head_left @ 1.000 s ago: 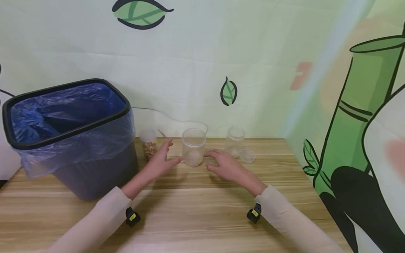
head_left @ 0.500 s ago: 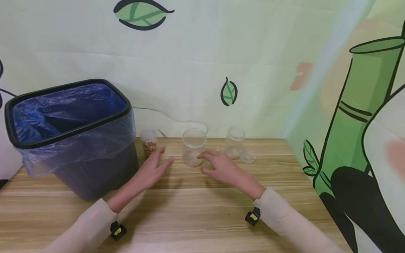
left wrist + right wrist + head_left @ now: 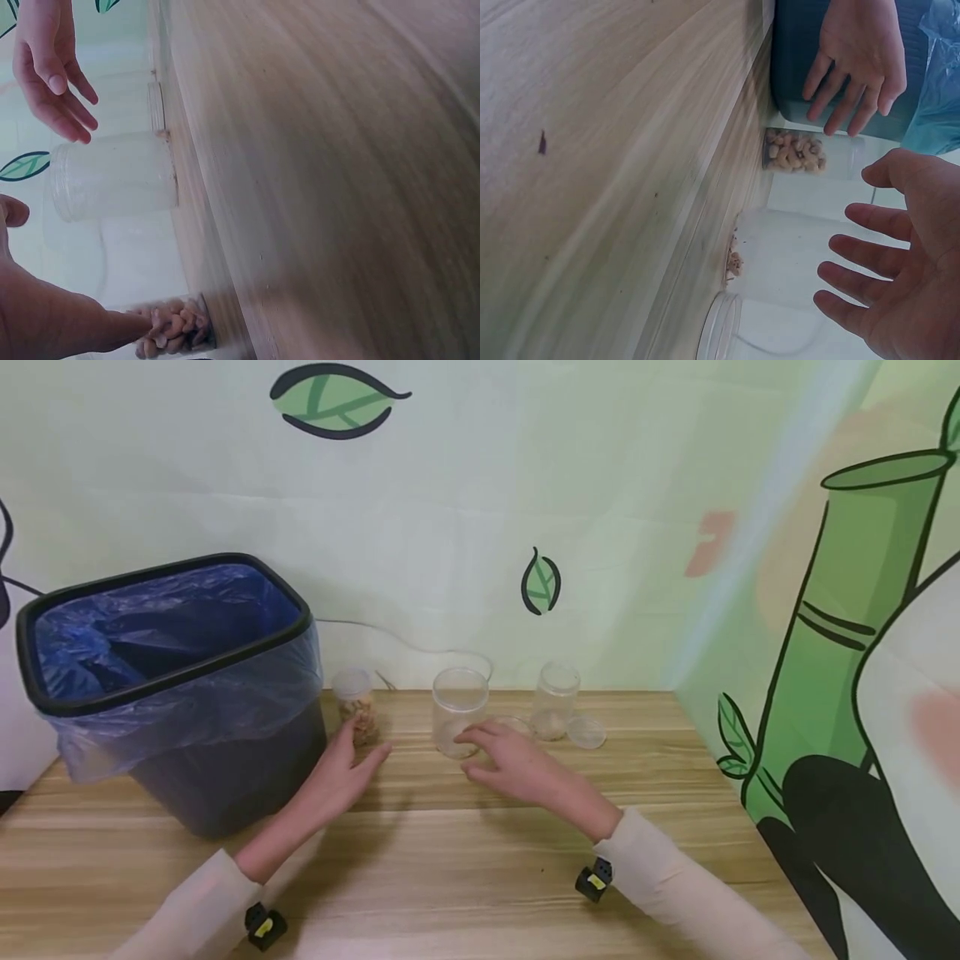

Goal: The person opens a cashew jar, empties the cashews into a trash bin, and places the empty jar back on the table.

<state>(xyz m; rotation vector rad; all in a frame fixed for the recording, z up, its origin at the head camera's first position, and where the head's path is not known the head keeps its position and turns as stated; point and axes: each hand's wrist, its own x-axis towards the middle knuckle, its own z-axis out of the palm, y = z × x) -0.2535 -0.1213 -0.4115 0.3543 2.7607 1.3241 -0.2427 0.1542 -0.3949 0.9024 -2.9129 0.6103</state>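
My left hand (image 3: 336, 781) is held out with loosely spread fingers in front of a small clear jar of cashews (image 3: 363, 720). One finger overlaps the nuts (image 3: 176, 324) in the left wrist view; whether it touches the jar I cannot tell. A wider clear jar (image 3: 460, 697) stands uncapped in the middle, with a few crumbs (image 3: 735, 264) low inside. Near it hovers my right hand (image 3: 513, 766), fingers relaxed, holding nothing and partly covering a clear lid (image 3: 513, 723). In the right wrist view a gap separates both hands from the jars behind.
To the left stands a dark bin (image 3: 225, 777) lined with a blue bag. Another clear jar (image 3: 556, 700) is back right, a loose lid (image 3: 587, 732) beside it. Behind the wooden table (image 3: 465, 877) a printed cloth backdrop (image 3: 637, 527) rises, with a thin cable along it.
My left hand has moved left and nearer to me, from beside the middle jar to in front of the cashew jar. The right hand has drifted slightly left. The jars have stayed put.
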